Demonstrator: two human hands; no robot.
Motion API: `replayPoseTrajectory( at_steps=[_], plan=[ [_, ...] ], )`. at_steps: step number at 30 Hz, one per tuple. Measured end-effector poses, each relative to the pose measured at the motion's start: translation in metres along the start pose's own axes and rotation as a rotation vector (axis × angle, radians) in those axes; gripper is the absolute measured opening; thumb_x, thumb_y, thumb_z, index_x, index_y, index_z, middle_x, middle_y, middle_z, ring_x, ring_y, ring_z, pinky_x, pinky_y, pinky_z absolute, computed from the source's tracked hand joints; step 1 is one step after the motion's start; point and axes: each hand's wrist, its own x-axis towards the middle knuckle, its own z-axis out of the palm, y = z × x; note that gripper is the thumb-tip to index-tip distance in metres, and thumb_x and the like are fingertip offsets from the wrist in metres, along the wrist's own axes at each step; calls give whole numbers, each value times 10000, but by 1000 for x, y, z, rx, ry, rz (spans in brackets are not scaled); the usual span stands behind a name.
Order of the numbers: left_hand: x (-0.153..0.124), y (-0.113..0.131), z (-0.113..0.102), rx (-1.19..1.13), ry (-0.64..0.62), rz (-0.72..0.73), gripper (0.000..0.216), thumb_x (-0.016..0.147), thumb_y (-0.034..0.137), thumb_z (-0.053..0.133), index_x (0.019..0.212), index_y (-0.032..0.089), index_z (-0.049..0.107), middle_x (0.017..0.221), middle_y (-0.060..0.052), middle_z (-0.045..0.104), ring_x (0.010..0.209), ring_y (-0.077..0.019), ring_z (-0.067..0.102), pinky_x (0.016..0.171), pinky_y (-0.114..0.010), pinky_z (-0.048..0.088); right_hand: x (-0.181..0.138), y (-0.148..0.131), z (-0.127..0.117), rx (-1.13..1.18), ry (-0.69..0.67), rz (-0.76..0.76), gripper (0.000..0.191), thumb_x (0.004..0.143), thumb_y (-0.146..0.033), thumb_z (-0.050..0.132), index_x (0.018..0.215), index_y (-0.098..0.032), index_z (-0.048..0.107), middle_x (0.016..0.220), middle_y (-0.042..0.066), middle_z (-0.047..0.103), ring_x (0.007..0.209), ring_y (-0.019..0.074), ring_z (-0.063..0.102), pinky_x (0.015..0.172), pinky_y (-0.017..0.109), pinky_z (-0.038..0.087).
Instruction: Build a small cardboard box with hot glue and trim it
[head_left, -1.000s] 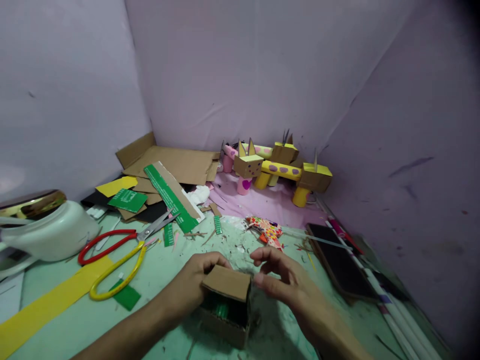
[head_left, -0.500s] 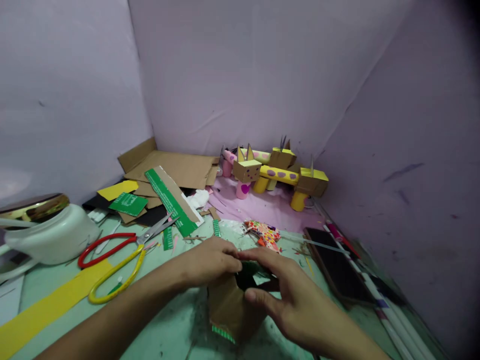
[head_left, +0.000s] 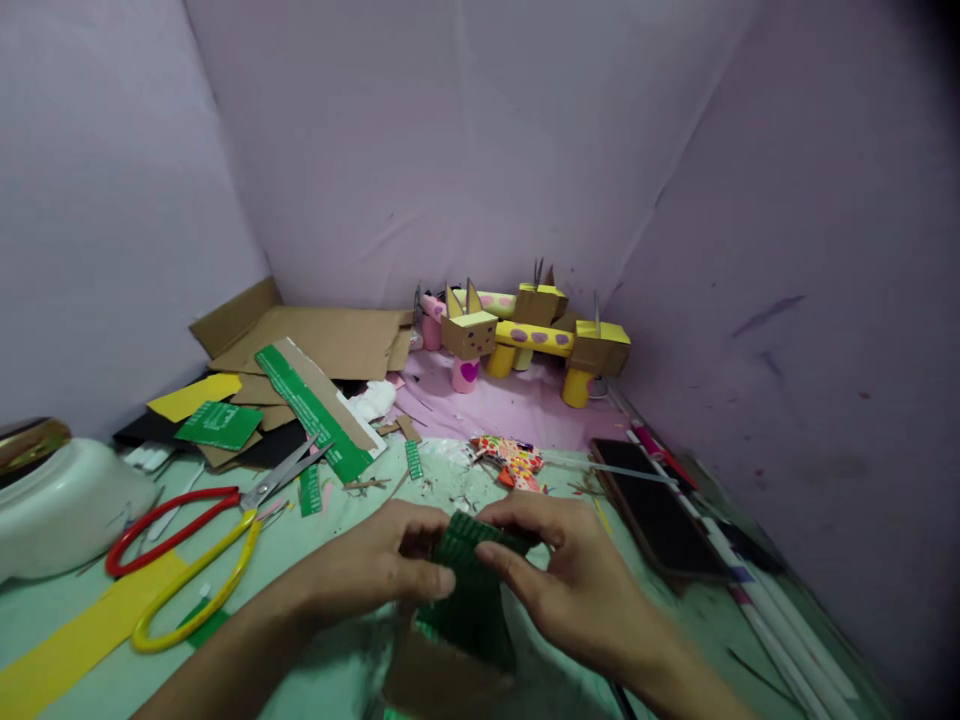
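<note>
Both my hands hold a small cardboard box (head_left: 465, 625) with a green printed face, low in the middle of the view. My left hand (head_left: 382, 565) grips its left side with the thumb over the green face. My right hand (head_left: 566, 585) pinches its top right edge with fingers and thumb. The box is tilted, its brown underside toward me, and it hangs just above the pale green table (head_left: 315, 530).
Red-handled scissors (head_left: 202, 500) and yellow-handled scissors (head_left: 199, 590) lie at the left beside a yellow paper strip (head_left: 82, 640) and a white pot (head_left: 64, 505). Cardboard sheets (head_left: 322, 345) and green scraps lie behind. Cardboard animal figures (head_left: 525, 335) stand at the back. A dark phone (head_left: 656, 510) lies right.
The box has been turned in my hands from its open side facing me to its green face up. Both hands have closed in on it. The view has shifted slightly right.
</note>
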Motion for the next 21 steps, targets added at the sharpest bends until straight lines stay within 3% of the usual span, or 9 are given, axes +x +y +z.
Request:
replayPoseTrajectory(
  at_steps=[2, 4, 8, 10, 13, 15, 18, 21],
  plan=[
    [-1, 0, 2, 59, -11, -27, 131, 650, 277, 616, 658, 163, 553, 606, 57, 424, 596, -112, 384, 574, -243, 301, 3, -9, 1, 21, -2, -71, 132, 759, -174, 661, 810, -238, 764, 707, 15, 746, 630, 186, 667, 602, 301, 498],
    [0, 0, 5, 144, 77, -23, 143, 638, 259, 588, 578, 168, 496, 576, 62, 370, 576, -106, 339, 549, -240, 274, 7, -15, 2, 83, 1, -62, 131, 758, -205, 683, 855, -249, 759, 775, 20, 761, 712, 202, 691, 684, 337, 524],
    [3, 1, 9, 170, 323, -2, 176, 611, 319, 601, 556, 161, 546, 546, 43, 446, 560, -119, 391, 541, -243, 309, 15, -12, 2, 276, -26, 209, 431, 649, -179, 748, 1074, -210, 681, 1053, 75, 726, 994, 243, 670, 888, 416, 511],
    [3, 0, 9, 211, 414, 28, 193, 625, 340, 614, 572, 155, 607, 560, 14, 531, 568, -137, 451, 550, -251, 345, 19, -6, 1, 348, -70, 368, 504, 605, -86, 705, 1096, -180, 643, 1110, 102, 694, 1028, 244, 660, 867, 399, 522],
    [1, -7, 6, 369, 486, 226, 139, 649, 300, 630, 622, 173, 679, 643, -27, 639, 635, -174, 555, 593, -266, 403, 22, -3, 4, 332, -72, 475, 492, 535, 18, 609, 992, -160, 653, 988, 88, 706, 904, 229, 679, 739, 342, 540],
    [-1, -14, 4, 458, 512, 416, 89, 641, 244, 643, 688, 207, 710, 692, -22, 665, 672, -181, 598, 613, -257, 433, 22, -6, 7, 261, -71, 457, 417, 526, 29, 577, 885, -159, 676, 891, 68, 715, 826, 216, 676, 704, 328, 529],
    [-4, -23, -1, 512, 559, 615, 200, 695, 191, 590, 772, 269, 757, 718, -9, 688, 686, -172, 636, 602, -223, 470, 16, -11, 11, 193, -76, 376, 334, 557, -7, 603, 829, -178, 695, 894, 52, 730, 822, 215, 670, 738, 341, 522],
    [-9, -28, -1, 549, 628, 633, 216, 760, 210, 582, 832, 298, 766, 819, -16, 720, 784, -190, 666, 652, -215, 499, 6, -6, 15, 150, 17, 207, 357, 596, -79, 666, 920, -224, 691, 919, 27, 731, 839, 207, 669, 749, 324, 530]
  ],
)
